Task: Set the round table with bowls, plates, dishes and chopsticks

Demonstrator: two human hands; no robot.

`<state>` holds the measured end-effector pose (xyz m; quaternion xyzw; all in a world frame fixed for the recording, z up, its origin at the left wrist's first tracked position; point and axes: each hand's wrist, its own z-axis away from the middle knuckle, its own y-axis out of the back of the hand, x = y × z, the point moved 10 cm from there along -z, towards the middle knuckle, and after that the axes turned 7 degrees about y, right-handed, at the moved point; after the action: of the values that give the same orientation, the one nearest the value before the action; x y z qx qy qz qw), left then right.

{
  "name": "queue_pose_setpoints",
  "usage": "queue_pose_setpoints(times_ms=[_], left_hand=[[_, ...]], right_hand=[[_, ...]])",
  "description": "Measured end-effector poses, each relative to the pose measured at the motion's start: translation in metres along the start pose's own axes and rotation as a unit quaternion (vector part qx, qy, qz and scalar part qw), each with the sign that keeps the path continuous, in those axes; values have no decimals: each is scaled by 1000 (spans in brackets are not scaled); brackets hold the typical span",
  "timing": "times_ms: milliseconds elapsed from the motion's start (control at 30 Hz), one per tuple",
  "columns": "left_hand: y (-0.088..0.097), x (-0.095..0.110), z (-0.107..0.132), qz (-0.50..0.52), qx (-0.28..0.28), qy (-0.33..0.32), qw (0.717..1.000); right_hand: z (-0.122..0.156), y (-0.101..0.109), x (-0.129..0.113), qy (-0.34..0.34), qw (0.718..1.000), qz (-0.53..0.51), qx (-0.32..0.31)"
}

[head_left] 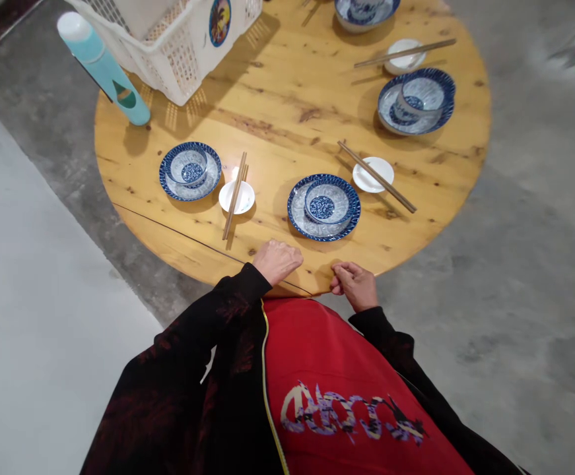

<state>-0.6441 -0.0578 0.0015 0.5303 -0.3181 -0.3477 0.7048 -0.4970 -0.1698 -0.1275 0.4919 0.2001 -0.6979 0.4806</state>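
At the near edge of the round worktop (277, 119), the left hand (276, 260) curls into a loose fist, its fingers narrow and their tips hidden. Just to its right, the right hand (354, 284) has its fingers bent in narrowly, the thumb close against them. I cannot tell whether either hand grips something small, or whether the left touches the wood.

Nearest both hands, just beyond them, sits a plate (294, 218) with a bowl (323, 207) resting on it. To its right is a saucer (365, 180), chopsticks (399, 196) lying slantwise across it. To the left stands another saucer (246, 198), also with chopsticks on top, beside a second plate and bowl.

Farther back, toward the left, are a white basket (183, 66) and an upright blue bottle (111, 76).
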Motion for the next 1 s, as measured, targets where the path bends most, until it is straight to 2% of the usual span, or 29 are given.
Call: queue_pose_setpoints(times_ms=[467,533,600,633,700,767,833,933,1000], left_hand=[[-8,-3,5,25,-9,-4,1000],[-9,-7,7,28,2,3,1000],[-4,-16,9,34,37,18,999],[2,-25,12,38,68,38,996],[19,-56,20,44,151,115,981],[33,-98,35,54,229,222,946],[35,-138,50,75,271,312,908],[19,-181,61,108,262,397,873],[1,-197,60,125,224,437,862]], right_hand=[[0,0,-1,1,1000,9,0],[0,-1,-2,5,1000,12,-4],[0,-2,-2,7,1000,17,-8],[0,-2,-2,7,1000,20,-9],[0,-3,-1,3,1000,21,-11],[0,-4,1,-1,1000,16,-14],[-1,-5,2,-6,1000,12,-18],[-1,-5,3,-13,999,21,-22],[-2,-6,3,-14,999,26,-23]])
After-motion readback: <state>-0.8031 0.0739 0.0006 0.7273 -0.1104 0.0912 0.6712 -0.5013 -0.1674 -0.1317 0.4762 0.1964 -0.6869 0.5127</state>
